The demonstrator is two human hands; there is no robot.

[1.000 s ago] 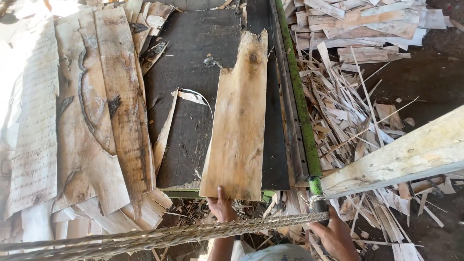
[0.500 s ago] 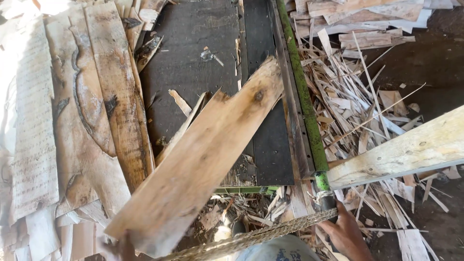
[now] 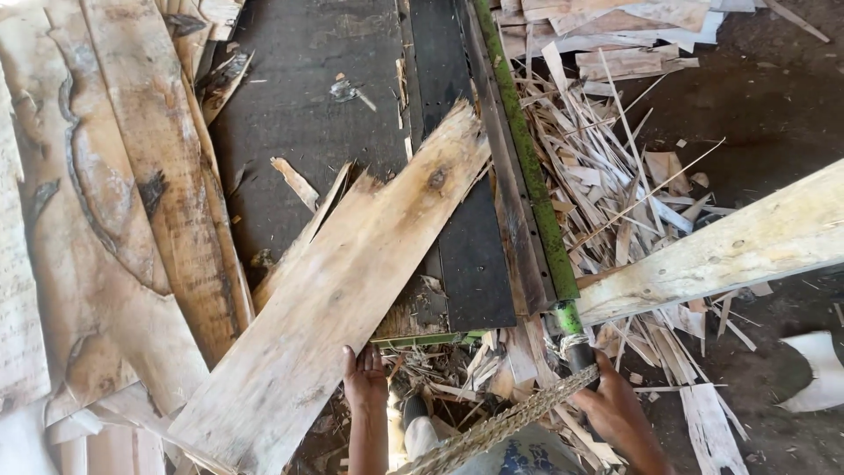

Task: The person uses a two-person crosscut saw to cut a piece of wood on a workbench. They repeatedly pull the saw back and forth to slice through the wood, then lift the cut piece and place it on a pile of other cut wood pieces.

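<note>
A long pale sheet of wood veneer point(image 3: 352, 290) lies slanted across the dark conveyor belt point(image 3: 308, 132), its near end over the belt's front edge at lower left. My left hand point(image 3: 365, 380) presses flat on the sheet's near edge, fingers spread. My right hand point(image 3: 607, 409) is closed round the dark end of the green frame rail point(image 3: 527, 167) that runs along the belt's right side. A twisted rope point(image 3: 501, 427) crosses in front of me between the two hands.
Stacked veneer sheets point(image 3: 114, 220) lie left of the belt. Splinters and offcuts point(image 3: 607, 193) litter the dirt floor on the right. A pale wooden beam point(image 3: 730, 251) juts in from the right edge. Scraps lie beneath the belt's front end.
The veneer sheet has swung from lying lengthwise on the belt to slanting toward the lower left. My left hand has stayed on its near edge; my right hand has stayed at the rail.
</note>
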